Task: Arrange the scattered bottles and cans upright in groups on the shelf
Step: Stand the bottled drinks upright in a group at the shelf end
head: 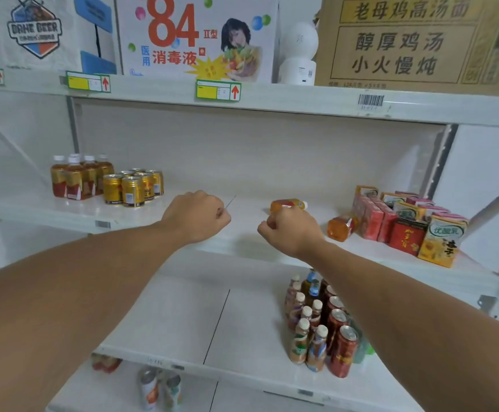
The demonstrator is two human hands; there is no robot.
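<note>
On the middle shelf [242, 185], several amber bottles with white caps [75, 178] stand upright at the far left, with several gold cans [132, 187] grouped beside them. Two orange bottles lie on their sides to the right: one [288, 204] just behind my right hand, another [341, 228] against the cartons. My left hand [196, 217] is curled into a fist over the shelf's middle and holds nothing. My right hand [291, 230] is also a fist in front of the first lying bottle, apart from it, holding nothing.
Red and yellow drink cartons [405, 224] stand at the right of the middle shelf. The shelf below holds upright bottles and red cans [322, 322] at its right. Cans [159, 388] sit on the lowest shelf. Large boxes [197, 37] fill the top shelf.
</note>
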